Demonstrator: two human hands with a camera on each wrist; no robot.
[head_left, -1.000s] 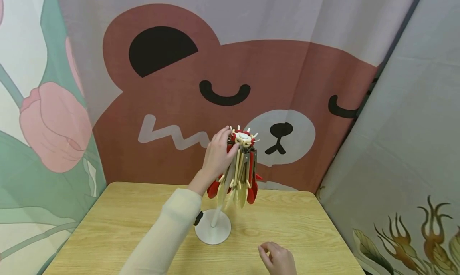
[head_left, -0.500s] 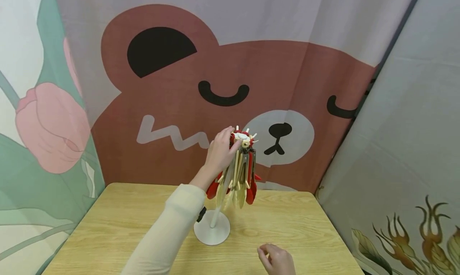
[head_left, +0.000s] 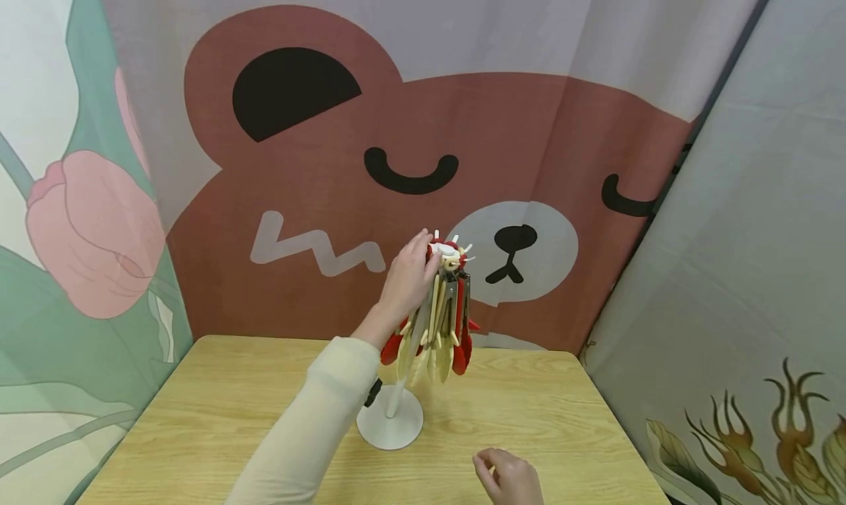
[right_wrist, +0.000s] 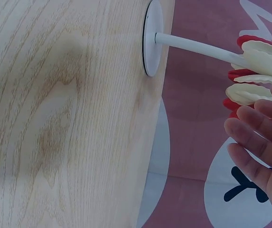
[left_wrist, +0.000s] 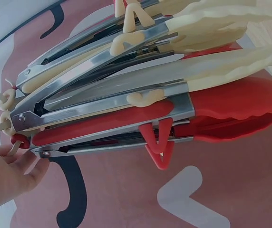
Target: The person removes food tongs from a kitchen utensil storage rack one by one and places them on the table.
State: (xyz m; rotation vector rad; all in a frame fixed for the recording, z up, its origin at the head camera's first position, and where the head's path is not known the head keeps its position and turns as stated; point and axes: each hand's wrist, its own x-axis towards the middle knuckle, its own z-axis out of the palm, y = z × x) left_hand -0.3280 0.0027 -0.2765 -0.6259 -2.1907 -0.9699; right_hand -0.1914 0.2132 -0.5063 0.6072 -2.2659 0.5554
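Several cream and red tongs hang heads-down around the top of a white stand, their end rings over its white pegs. My left hand is at the stand's top on the left side, thumb in front and fingers reaching behind. In the left wrist view its fingers bend around the hinge end of the red tongs, next to a red ring. Cream tongs hang right beside them. My right hand holds nothing, low over the front of the table, its fingers loosely curled.
The stand's round base rests on a light wooden table. Close behind the table's back edge hangs a bear-print curtain. Another curtain with flowers is on the left, and a pale one on the right.
My left hand has edged slightly further onto the stand's top, covering the bit of tongs seen inside its grip earlier. The right hand stays nearly where it was.
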